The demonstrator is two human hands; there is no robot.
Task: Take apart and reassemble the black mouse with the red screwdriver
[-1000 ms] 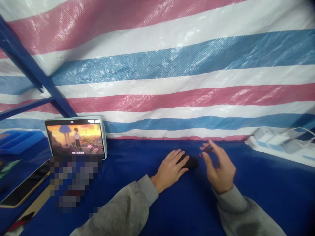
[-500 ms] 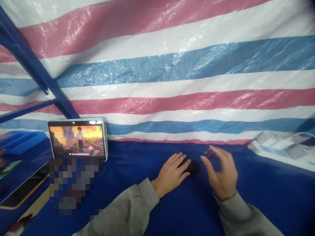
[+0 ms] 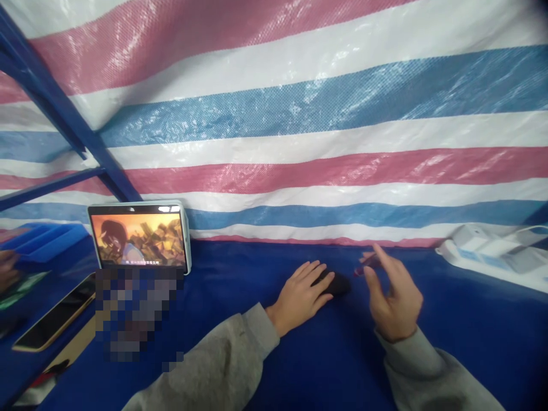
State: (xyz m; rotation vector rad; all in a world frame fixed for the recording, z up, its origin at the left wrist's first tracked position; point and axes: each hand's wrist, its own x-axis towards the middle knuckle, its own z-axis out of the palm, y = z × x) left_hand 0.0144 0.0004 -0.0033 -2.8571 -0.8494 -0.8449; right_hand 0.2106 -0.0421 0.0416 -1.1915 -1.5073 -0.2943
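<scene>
A black rounded object [image 3: 340,282] lies on the blue tabletop, mostly covered, so its kind is unclear. My left hand [image 3: 302,294] rests over it, fingers stretched out and slightly spread across its left side. To the right of it, raised a little, is my right hand [image 3: 394,297], with curled fingers around a small dark red-purple piece [image 3: 370,262]. That piece is blurred and partly hidden by the fingers; I cannot make out what it is. A small gap separates it from the black object.
A tablet [image 3: 141,237] playing a cartoon leans at the back left. Before it lies a phone [image 3: 55,317]. A blue divided tray [image 3: 51,242] and another person's hand [image 3: 7,271] are at far left. A white power strip [image 3: 496,262] sits at right, below a striped tarp [image 3: 299,114].
My right hand has shifted slightly to the right, away from the black object, and its thumb and index finger have changed pose. My left hand stays on the object. The view has tilted slightly.
</scene>
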